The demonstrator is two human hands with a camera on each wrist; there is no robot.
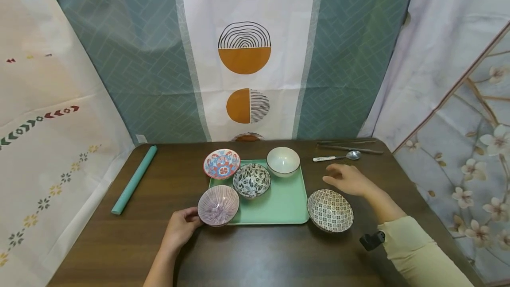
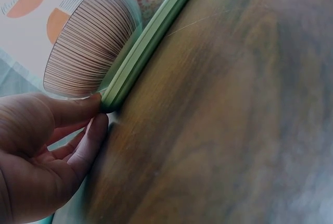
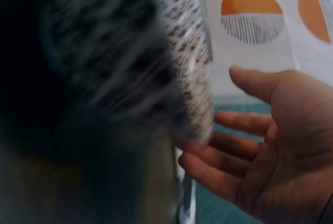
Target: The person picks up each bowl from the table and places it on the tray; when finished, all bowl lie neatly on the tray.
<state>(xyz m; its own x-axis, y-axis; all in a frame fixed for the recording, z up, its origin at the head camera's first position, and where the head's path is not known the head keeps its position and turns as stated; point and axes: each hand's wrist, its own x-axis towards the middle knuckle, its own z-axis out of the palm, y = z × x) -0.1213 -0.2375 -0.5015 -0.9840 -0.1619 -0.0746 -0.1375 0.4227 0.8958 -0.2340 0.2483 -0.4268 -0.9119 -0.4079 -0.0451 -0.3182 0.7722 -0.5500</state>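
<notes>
At the near left corner of the green tray (image 1: 284, 205), my left hand (image 1: 181, 230) pinches the rim between thumb and fingers, as the left wrist view shows. Right beside it on that corner is the purple striped bowl (image 1: 218, 205). A black-and-white floral bowl (image 1: 252, 180), a white bowl (image 1: 283, 161) and a red-and-blue patterned bowl (image 1: 221, 163) stand on or at the tray. My right hand (image 1: 348, 179), fingers loosely bent and holding nothing, hovers beyond the brown-and-white checked bowl (image 1: 330, 210), which sits by the tray's near right corner.
A spoon (image 1: 338, 157) with a white handle lies past my right hand, with dark metal tongs (image 1: 350, 148) behind it. On the left of the wooden table (image 1: 263, 256) lies a teal rolled stick (image 1: 134, 180). A patterned curtain (image 1: 287, 56) hangs behind the table.
</notes>
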